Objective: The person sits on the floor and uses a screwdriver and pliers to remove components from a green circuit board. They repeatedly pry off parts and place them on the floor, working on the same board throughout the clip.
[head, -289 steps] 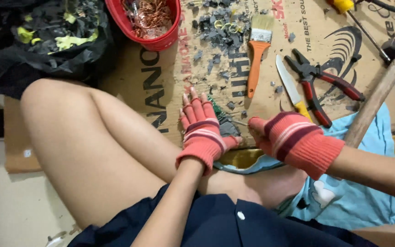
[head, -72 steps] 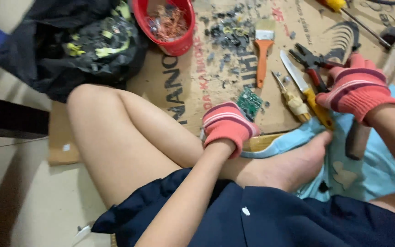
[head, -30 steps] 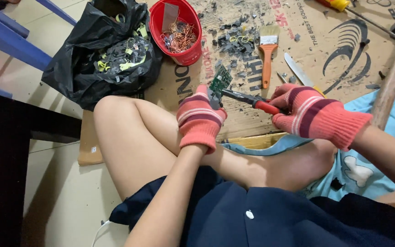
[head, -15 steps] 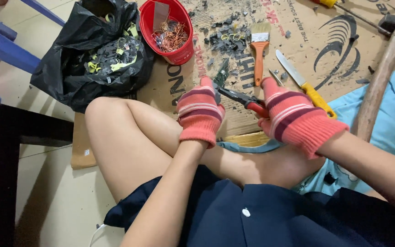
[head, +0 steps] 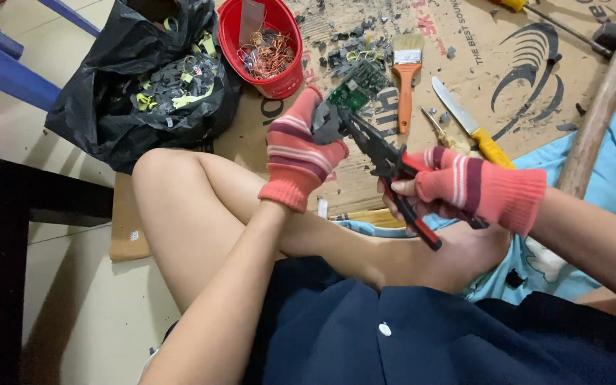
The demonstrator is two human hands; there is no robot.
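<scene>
The person's left hand (head: 299, 160), in a pink striped glove, is closed around a small dark grey component (head: 326, 122) and holds it up over the knee, while the right hand (head: 458, 187), gloved the same way, is wrapped around the red-and-black handles of a pair of pliers (head: 386, 162). Half a second ago the pliers reached toward the left hand at a flatter angle; now their nose is at the component, apparently biting on it, and the handles slope down toward the lap. A green circuit board (head: 356, 87) lies on the cardboard sheet (head: 536, 57) just beyond the left hand, whereas a second ago a board like it was held up at that hand, so the board seems to have been put down and a part from it taken in hand. This suggests that the work has moved from picking up tools to pulling or crushing the small piece. Nearby lie an orange-handled brush (head: 406, 71), a yellow-handled knife (head: 468, 122), a wooden-handled hammer (head: 600, 107), a red bucket (head: 265, 43) of copper wire scraps and a black bag (head: 151, 85) of scrap.
</scene>
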